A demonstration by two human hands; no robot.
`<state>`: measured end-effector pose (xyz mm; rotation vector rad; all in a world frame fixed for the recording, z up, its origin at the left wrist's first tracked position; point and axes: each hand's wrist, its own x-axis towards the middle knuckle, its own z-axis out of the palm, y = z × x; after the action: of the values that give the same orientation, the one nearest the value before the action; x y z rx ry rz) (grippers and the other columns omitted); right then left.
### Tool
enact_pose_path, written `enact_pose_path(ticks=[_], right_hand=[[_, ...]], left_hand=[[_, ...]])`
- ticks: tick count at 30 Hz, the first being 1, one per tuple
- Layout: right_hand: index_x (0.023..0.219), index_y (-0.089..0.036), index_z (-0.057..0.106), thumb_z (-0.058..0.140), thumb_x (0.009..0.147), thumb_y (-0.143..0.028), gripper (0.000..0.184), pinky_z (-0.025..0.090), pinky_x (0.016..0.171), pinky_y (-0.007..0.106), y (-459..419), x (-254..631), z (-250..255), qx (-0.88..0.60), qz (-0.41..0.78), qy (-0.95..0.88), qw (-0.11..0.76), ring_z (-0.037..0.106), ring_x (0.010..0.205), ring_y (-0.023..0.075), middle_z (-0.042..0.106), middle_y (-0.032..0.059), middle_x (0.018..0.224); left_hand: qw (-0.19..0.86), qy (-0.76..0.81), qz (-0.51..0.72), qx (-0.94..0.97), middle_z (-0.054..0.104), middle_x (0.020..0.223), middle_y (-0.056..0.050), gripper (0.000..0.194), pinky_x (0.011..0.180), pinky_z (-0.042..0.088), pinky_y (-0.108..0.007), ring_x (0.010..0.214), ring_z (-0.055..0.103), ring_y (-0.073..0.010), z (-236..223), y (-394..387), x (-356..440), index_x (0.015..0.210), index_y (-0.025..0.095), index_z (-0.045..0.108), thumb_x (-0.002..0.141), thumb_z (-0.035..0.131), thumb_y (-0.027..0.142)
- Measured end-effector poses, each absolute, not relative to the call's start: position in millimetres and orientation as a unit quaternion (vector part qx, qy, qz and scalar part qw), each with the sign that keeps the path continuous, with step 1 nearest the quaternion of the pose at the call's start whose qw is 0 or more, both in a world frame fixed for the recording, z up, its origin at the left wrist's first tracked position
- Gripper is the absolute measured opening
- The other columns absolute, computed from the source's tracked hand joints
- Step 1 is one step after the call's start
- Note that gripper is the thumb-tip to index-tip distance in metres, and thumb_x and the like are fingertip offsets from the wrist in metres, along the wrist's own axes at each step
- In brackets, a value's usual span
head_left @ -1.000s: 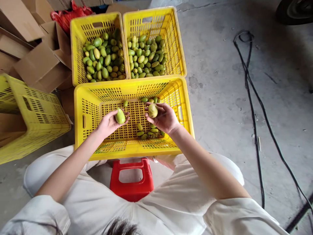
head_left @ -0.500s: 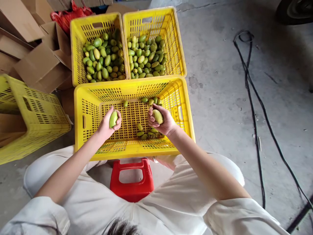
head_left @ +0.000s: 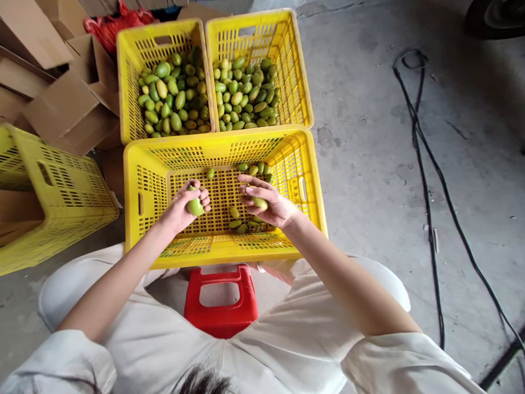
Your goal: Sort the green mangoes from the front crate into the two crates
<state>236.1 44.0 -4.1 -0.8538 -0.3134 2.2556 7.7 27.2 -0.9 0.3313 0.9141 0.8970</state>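
Note:
My left hand [head_left: 183,209] is closed round a green mango [head_left: 195,206], held over the near yellow crate [head_left: 147,164]. My right hand [head_left: 274,205] grips a yellow-green mango [head_left: 259,203] with the palm turned down, over the same crate. Below the right hand a few small mangoes [head_left: 239,221] lie on the crate floor, and more [head_left: 256,168] sit in the crate's far right corner.
Two yellow crates behind hold several green mangoes each, one on the left [head_left: 172,93] and one on the right [head_left: 246,90]. Another yellow crate [head_left: 45,191] and cardboard boxes [head_left: 61,104] stand at left. A red stool [head_left: 221,298] is under me. Black cables [head_left: 426,180] cross the concrete floor.
Both hands have turned their mangoes over. The right hand rolled from palm-up to palm-down and sank a little toward the crate floor; the left hand stayed in place.

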Motion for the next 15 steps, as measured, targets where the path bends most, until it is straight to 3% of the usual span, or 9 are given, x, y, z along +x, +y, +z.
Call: enact_pose_path(ticks=[3, 7, 11, 15], right_hand=[[0.085, -0.017, 0.06, 0.075, 0.072, -0.019, 0.02, 0.023, 0.03, 0.009, 44.8, 237.9, -12.4, -0.346, 0.878, -0.105, 0.315, 0.042, 0.044, 0.0026, 0.052, -0.0054, 0.066], [0.077, -0.015, 0.057, 0.065, 0.085, -0.031, 0.02, 0.019, 0.026, 0.01, 46.4, 238.1, -19.6, -0.364, 0.89, -0.082, 0.263, 0.036, 0.038, 0.0026, 0.049, -0.005, 0.06], [0.08, -0.015, 0.058, 0.052, 0.092, -0.032, 0.022, 0.023, 0.025, 0.012, 47.9, 236.0, -20.6, -0.365, 0.881, -0.061, 0.296, 0.04, 0.038, 0.0052, 0.053, -0.0022, 0.058], [0.098, -0.013, 0.06, 0.042, 0.089, -0.02, 0.022, 0.049, 0.041, 0.017, 52.4, 235.3, -18.0, -0.392, 0.853, -0.03, 0.342, 0.061, 0.058, 0.0126, 0.067, 0.0069, 0.074]], left_hand=[[0.802, 0.435, 0.375, 0.166, 0.048, 0.059, 0.005, 0.018, 0.045, 0.038, -0.018, 0.049, 0.048, -0.0074, -2.7, 25.2, 9.2, 0.076, 0.019, 0.053, 0.073, 0.07, 0.024], [0.797, 0.482, 0.326, 0.16, 0.044, 0.05, 0.004, 0.029, 0.037, 0.03, -0.019, 0.039, 0.042, -0.0072, -4.9, 23.6, 12.1, 0.065, 0.016, 0.054, 0.084, 0.061, 0.037], [0.783, 0.515, 0.326, 0.125, 0.045, 0.047, 0.002, 0.036, 0.037, 0.032, -0.02, 0.037, 0.042, -0.0083, -4.8, 25.1, 14.4, 0.063, 0.016, 0.054, 0.091, 0.051, 0.039], [0.768, 0.512, 0.38, 0.066, 0.061, 0.066, -0.004, 0.021, 0.054, 0.049, -0.027, 0.057, 0.06, -0.0147, -5.0, 29.6, 13.0, 0.076, 0.016, 0.058, 0.088, 0.051, 0.031]])
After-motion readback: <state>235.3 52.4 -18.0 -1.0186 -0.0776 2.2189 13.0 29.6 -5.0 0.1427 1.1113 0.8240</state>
